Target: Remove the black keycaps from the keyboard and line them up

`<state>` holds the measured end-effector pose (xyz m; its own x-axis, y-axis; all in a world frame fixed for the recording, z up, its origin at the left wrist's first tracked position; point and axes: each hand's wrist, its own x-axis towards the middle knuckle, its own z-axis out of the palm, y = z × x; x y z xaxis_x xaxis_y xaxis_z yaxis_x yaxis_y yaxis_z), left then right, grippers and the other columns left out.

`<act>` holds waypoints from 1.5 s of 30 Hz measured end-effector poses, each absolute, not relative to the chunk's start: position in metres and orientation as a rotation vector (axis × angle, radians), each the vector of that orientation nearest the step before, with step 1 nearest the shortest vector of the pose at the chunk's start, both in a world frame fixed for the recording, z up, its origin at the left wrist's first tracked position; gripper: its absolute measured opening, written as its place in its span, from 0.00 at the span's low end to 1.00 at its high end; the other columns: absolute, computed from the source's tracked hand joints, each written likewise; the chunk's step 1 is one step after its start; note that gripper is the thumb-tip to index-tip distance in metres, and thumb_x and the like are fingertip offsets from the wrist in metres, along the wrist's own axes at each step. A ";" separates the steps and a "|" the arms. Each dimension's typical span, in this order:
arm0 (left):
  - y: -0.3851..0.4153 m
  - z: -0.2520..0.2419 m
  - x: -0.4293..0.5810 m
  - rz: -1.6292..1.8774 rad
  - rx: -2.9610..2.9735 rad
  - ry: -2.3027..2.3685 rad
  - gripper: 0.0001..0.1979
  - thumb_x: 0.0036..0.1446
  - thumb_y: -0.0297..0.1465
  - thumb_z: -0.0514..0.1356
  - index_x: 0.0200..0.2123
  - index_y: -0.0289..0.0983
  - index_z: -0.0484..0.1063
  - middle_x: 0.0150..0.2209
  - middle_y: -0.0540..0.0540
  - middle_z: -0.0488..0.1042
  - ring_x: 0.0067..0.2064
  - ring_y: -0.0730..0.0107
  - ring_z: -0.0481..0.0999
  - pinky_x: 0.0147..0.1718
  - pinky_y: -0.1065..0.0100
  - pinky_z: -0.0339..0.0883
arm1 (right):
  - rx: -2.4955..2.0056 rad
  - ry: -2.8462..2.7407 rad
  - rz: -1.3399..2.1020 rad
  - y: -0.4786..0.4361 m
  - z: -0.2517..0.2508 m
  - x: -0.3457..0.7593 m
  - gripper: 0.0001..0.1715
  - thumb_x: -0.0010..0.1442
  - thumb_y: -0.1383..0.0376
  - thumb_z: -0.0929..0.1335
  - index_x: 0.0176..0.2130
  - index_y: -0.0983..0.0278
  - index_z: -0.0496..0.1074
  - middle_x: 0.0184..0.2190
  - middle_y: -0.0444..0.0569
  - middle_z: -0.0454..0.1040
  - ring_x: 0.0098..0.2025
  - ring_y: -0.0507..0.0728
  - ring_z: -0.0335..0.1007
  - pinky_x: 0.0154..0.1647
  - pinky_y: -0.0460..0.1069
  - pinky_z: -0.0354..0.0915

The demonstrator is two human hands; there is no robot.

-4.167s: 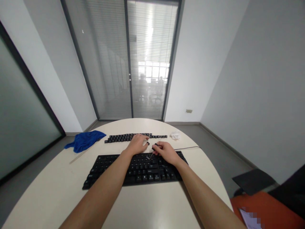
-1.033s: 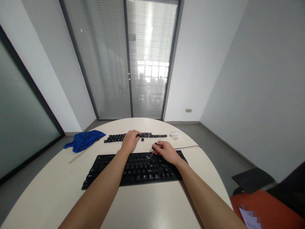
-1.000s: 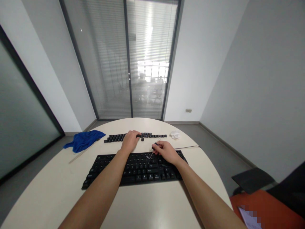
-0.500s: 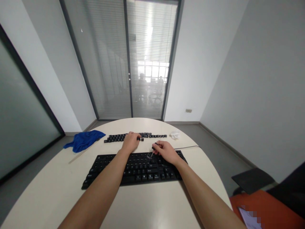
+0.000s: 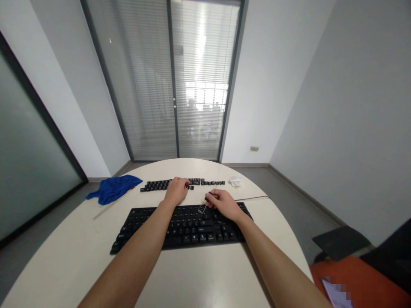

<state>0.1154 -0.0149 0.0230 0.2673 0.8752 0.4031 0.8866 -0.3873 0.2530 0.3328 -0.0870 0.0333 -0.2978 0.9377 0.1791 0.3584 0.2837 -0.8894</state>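
Note:
My left hand [image 5: 176, 191] reaches over the row of loose black keycaps [image 5: 157, 185] on the far part of the table. Its fingertips are closed at a small keycap [image 5: 186, 187], which they partly hide. Beside it lies another single keycap [image 5: 192, 188]. In my right hand [image 5: 224, 203] is a wire keycap puller [image 5: 202, 208], gripped by its dark handle between thumb and fingers. The puller's wire loops hang over the upper part of the black keyboard [image 5: 188, 239]. Some keys are off the keyboard's upper part; my left forearm covers part of it.
A blue cloth [image 5: 117, 189] lies at the left, with a thin stick [image 5: 109, 207] beside it. White crumpled tissue [image 5: 236, 182] sits right of the keycaps. A cable [image 5: 257, 197] runs to the right edge of the round table [image 5: 186, 278]. An orange chair [image 5: 362, 282] stands at right.
My left fingers have shifted very slightly at the small keycap. My right hand and the keycap puller stay nearly in place.

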 end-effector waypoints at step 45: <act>-0.040 0.054 0.138 -1.031 -2.501 -1.473 0.09 0.61 0.28 0.53 0.42 0.38 0.71 0.44 0.43 0.75 0.49 0.59 0.69 0.51 0.59 0.61 | -1.054 -1.828 1.031 -0.103 0.063 0.341 0.22 0.61 0.47 0.65 0.36 0.64 0.69 0.27 0.47 0.75 0.29 0.53 0.71 0.30 0.47 0.67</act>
<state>0.1383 -0.0395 0.0537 0.3193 0.7551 0.5726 0.7964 -0.5413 0.2697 0.3415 -0.1028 0.0633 -0.3591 0.9071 0.2196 0.2815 0.3296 -0.9012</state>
